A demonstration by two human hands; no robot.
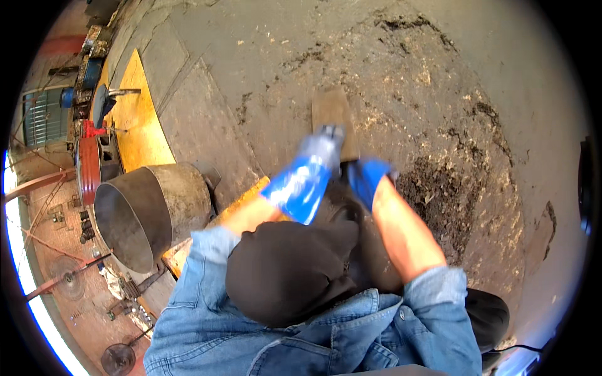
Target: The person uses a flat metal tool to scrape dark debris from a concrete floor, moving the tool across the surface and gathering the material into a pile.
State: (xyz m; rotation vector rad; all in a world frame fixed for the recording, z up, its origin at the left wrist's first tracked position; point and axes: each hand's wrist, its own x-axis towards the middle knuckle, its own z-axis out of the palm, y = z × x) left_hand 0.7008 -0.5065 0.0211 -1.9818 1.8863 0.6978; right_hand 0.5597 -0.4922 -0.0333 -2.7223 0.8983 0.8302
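Denim shirt (295,354) lies nearest, rolled up at the arms, presumably against dirt. Leftmost, an open-ended metal cylinder (179,197) rests on its side. Blue-gloved left hand (322,149) overlaps a flat board (331,106) over the floor (295,28), perhaps steadying it; right hand (365,178) meets its near end. Blur hides whether either grips. Dark debris (442,194) lies rightward.

Along the left are a barred window (45,118), two round fans (68,277) and bright white light (26,266).

Two blue gloves (304,188), one flat tool (332,108)
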